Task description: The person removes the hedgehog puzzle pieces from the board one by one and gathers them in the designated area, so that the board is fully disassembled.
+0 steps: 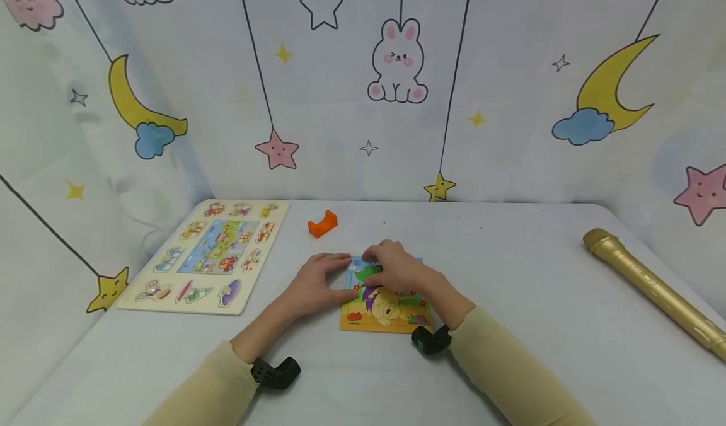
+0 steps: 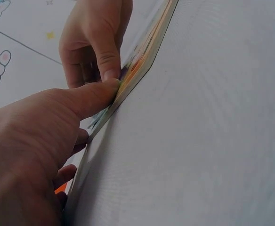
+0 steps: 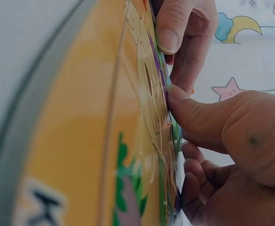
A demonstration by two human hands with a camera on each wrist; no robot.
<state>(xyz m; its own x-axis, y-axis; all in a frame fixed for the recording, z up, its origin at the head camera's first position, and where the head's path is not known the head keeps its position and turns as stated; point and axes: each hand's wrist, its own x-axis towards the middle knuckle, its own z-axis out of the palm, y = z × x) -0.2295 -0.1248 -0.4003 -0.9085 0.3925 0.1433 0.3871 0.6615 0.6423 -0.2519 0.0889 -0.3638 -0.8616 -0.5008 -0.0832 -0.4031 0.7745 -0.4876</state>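
Observation:
A small picture puzzle with an orange lower border and a yellow, purple-haired cartoon animal lies flat on the white table. My left hand is at its left side, thumb on the edge and fingers stretched toward the upper corner. In the left wrist view, that thumb touches or nearly touches the other hand's thumb. Over the upper part of the puzzle, my right hand has curled fingers and pinches a green puzzle piece against or just above the surface. Its fingers partly hide the piece.
A large peg puzzle board lies on the left. Behind the hands sits an orange notched block. A gold microphone-shaped stick lies at the right. A patterned white curtain rises behind the table.

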